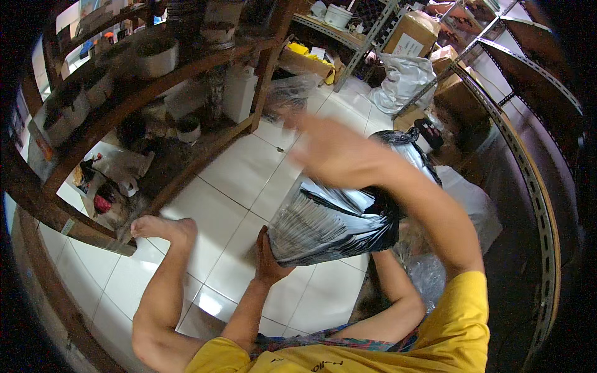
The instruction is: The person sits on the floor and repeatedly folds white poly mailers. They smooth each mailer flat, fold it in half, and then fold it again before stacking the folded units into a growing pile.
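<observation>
A thick bundle of thin plastic bags (333, 227), black and silvery grey with many layered edges, is held up between my legs. My left hand (268, 261) grips its lower left side, with the palm against the layers and some fingers hidden behind it. Above the bundle's far end, my right hand (339, 152) is smeared by motion. Its fingers are too blurred to show whether they hold anything. Dark, gathered plastic (398, 137) shows just beyond my right wrist.
To the left stands a wooden shelf rack (205, 140) holding pots. Metal shelving (541, 205) curves along the right. A white sack (404, 78), a box with yellow items (308, 59) and clear plastic (429, 280) lie around the tiled floor (217, 205). My bare foot (163, 228) is near the rack.
</observation>
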The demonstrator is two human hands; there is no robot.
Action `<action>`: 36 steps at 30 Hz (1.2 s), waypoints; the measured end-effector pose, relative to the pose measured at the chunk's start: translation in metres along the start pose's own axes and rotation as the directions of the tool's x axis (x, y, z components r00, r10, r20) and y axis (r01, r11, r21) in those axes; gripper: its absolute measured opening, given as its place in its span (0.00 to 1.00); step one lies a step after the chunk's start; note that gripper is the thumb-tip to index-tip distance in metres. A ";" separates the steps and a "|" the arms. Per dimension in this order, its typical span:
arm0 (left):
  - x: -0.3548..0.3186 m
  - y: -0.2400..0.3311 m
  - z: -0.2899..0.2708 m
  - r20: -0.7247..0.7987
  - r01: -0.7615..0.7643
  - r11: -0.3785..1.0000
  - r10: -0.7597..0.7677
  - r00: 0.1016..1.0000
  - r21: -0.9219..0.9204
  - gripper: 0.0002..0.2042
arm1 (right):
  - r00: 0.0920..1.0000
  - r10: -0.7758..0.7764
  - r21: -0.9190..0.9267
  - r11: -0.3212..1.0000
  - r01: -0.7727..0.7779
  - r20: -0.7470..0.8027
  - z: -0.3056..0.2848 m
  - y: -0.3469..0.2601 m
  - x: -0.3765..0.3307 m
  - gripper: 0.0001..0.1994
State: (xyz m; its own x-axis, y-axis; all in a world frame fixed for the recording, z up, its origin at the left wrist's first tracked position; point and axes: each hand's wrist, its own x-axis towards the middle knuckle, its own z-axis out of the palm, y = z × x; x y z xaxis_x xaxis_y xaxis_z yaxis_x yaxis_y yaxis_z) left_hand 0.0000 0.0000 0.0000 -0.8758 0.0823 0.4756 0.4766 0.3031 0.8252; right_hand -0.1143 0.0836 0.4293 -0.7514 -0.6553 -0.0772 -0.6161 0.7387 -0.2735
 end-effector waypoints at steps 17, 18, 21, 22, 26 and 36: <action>0.005 0.001 -0.002 -0.065 -0.047 0.999 0.049 0.997 0.024 0.64 | 0.945 0.180 -0.074 0.976 -0.207 -0.272 -0.010 0.017 -0.050 0.39; 0.006 0.003 -0.002 -0.044 -0.018 1.000 0.018 0.999 0.005 0.64 | 0.993 0.075 0.008 0.997 -0.075 -0.094 0.004 0.018 -0.052 0.41; 0.005 0.011 -0.004 -0.001 0.045 0.999 -0.045 0.999 -0.019 0.64 | 0.918 0.104 0.008 0.994 -0.109 -0.382 -0.022 0.014 -0.071 0.43; 0.006 0.013 -0.006 0.001 0.047 0.999 -0.047 0.999 -0.004 0.64 | 0.875 0.110 0.014 0.993 -0.118 -0.471 -0.028 0.011 -0.074 0.43; 0.008 0.018 -0.005 0.022 0.063 0.998 -0.063 0.998 0.001 0.64 | 0.937 0.087 -0.087 0.989 -0.123 -0.337 -0.013 0.021 -0.066 0.47; 0.001 0.011 -0.006 -0.002 0.016 1.000 -0.016 1.000 -0.015 0.62 | 0.989 -0.010 0.027 1.000 0.014 -0.149 -0.005 -0.003 -0.013 0.38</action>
State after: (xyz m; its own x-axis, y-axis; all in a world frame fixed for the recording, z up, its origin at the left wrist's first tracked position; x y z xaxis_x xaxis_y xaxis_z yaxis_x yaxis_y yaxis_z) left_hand 0.0052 -0.0018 0.0111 -0.8833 0.0751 0.4628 0.4634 0.2900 0.8374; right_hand -0.1041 0.0908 0.4363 -0.7721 -0.6317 0.0691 -0.6199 0.7249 -0.3004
